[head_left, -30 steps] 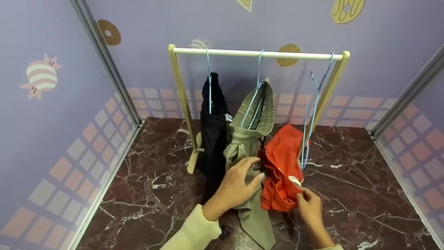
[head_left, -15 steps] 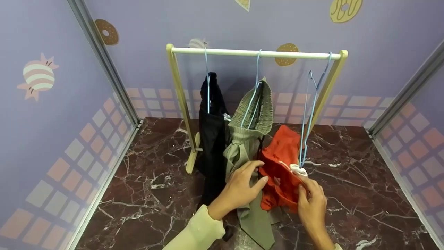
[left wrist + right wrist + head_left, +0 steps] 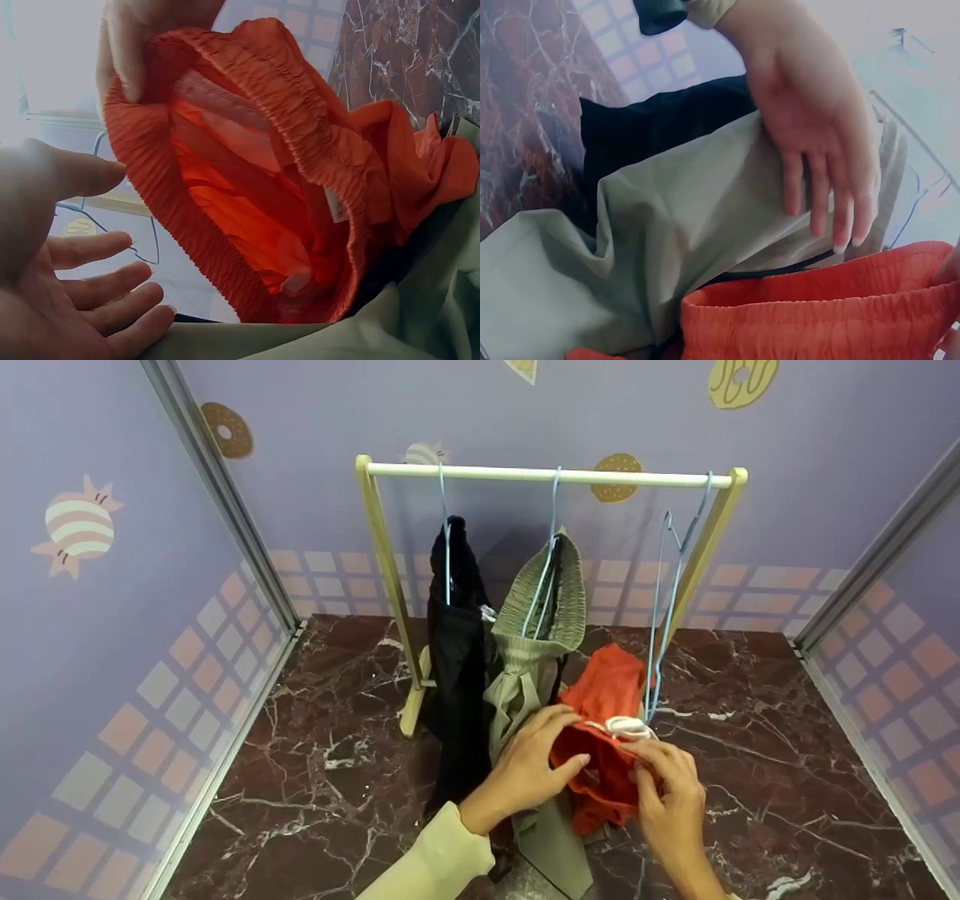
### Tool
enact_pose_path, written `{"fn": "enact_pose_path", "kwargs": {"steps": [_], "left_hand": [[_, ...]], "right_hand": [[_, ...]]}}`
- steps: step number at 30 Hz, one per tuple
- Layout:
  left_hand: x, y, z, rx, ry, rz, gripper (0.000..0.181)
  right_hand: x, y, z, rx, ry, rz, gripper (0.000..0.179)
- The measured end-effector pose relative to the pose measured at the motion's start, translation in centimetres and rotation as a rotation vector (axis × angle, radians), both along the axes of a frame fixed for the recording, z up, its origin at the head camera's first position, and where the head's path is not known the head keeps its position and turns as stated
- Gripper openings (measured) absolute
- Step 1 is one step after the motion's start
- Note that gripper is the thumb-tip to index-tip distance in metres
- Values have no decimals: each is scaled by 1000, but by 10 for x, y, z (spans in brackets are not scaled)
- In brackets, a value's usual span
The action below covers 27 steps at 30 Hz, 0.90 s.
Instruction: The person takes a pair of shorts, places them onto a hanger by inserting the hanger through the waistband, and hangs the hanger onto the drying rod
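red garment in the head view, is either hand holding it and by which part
The right hand pinches the red garment by its waistband, near the white cord. The left hand grips nothing.

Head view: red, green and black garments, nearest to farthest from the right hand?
1. Red garment: touching, pinched by the right hand.
2. Green garment: next over, to the left of the red one.
3. Black garment: farthest, left of the green one.
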State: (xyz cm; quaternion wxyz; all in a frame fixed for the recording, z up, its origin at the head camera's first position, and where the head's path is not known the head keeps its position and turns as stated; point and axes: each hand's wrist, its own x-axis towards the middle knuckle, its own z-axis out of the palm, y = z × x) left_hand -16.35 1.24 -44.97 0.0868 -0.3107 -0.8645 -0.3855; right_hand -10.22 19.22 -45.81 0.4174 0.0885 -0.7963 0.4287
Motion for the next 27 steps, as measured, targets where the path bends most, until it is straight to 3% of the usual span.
{"fn": "enact_pose_path", "kwargs": {"steps": [15, 23, 27], "left_hand": [[-2, 7, -8, -32, 26, -42, 46], [-4, 7, -11, -10, 106, -109, 48], [-4, 7, -12, -16, 100, -136, 52]], "right_hand": [[15, -8, 15, 61, 71, 151, 43], [31, -17, 43, 23, 121, 257, 40], [37, -20, 56, -6, 194, 321, 39]]}}
